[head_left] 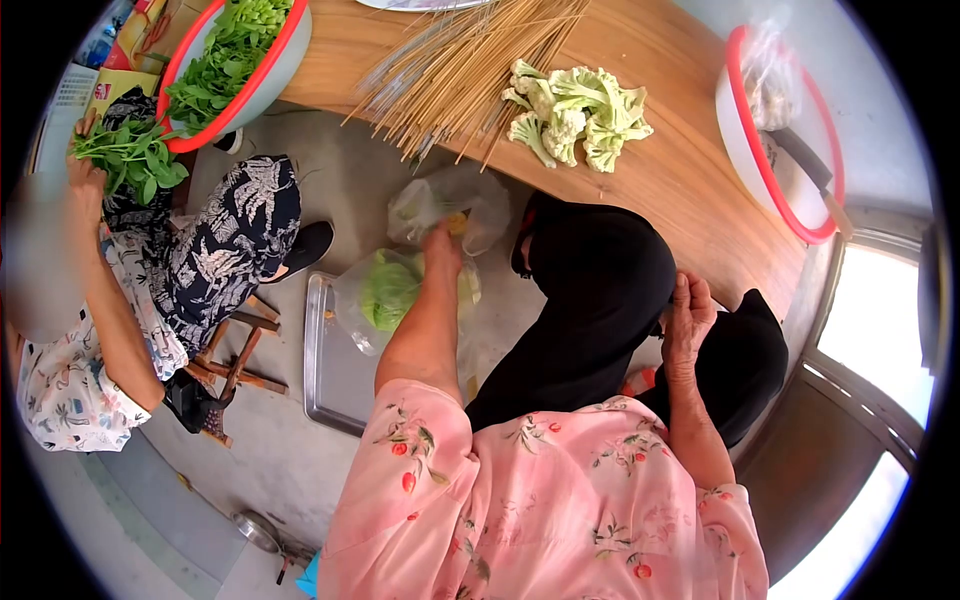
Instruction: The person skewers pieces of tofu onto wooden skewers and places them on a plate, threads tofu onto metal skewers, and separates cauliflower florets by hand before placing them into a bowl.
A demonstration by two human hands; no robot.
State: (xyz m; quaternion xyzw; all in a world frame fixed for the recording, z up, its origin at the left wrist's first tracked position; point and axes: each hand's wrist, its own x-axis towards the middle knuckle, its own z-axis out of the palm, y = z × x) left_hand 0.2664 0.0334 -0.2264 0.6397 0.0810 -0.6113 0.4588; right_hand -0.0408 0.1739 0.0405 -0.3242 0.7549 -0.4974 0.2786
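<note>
My left hand (pixel 443 246) reaches down below the table edge into a clear plastic bag (pixel 480 205) with something yellow in it. Its fingers are mostly hidden by the bag. Beside my forearm, another clear bag holds a green leafy vegetable (pixel 388 290), perhaps lettuce or cabbage. My right hand (pixel 688 318) is by my knee in black trousers (pixel 610 270), its fingers curled closed; whatever is in them is hidden. On the table (pixel 680 190) lie cut cauliflower pieces (pixel 580 112) next to a spread pile of thin wooden skewers (pixel 470 70).
At the right, a red-rimmed basin (pixel 738 120) holds a bagged item and a knife (pixel 803 160). A metal tray (pixel 330 365) lies on the floor. At the left, a seated person holds leafy greens (pixel 135 160) beside another red-rimmed basin (pixel 268 75) of greens.
</note>
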